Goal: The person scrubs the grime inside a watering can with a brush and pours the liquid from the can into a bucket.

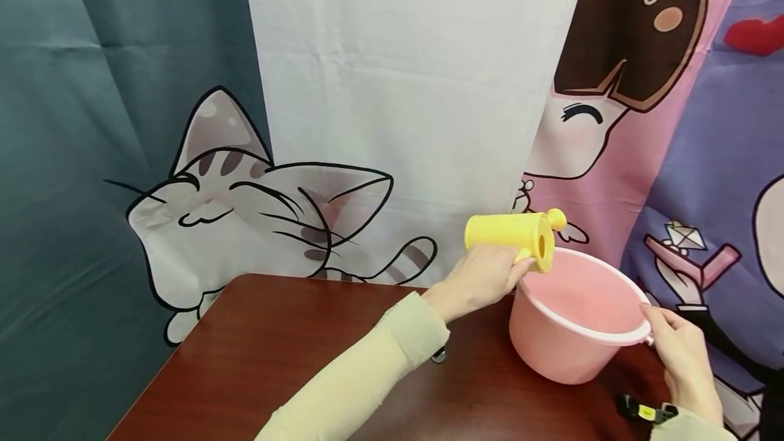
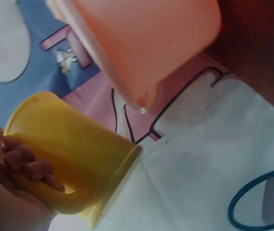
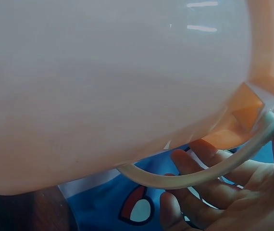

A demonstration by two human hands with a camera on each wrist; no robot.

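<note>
A yellow plastic watering can [image 1: 505,231] lies tipped on its side in the air, its round-tipped spout [image 1: 556,219] toward the right. My left hand [image 1: 484,276] grips its handle [image 2: 45,190], fingers curled round it in the left wrist view. To the right, a pink bucket [image 1: 560,349] leans with its mouth toward the back, close below the can's right end. My right hand [image 1: 682,352] holds the bucket's near right rim, thumb at the edge. In the right wrist view its fingers reach behind the pale curved side handle [image 3: 194,179].
A dark red wooden table [image 1: 294,346] spreads below the arms, its back edge against a printed cloth backdrop [image 1: 392,87]. A small dark thing [image 1: 438,355] lies partly hidden behind the left sleeve. A black strap with a yellow label [image 1: 646,413] sits at the right wrist.
</note>
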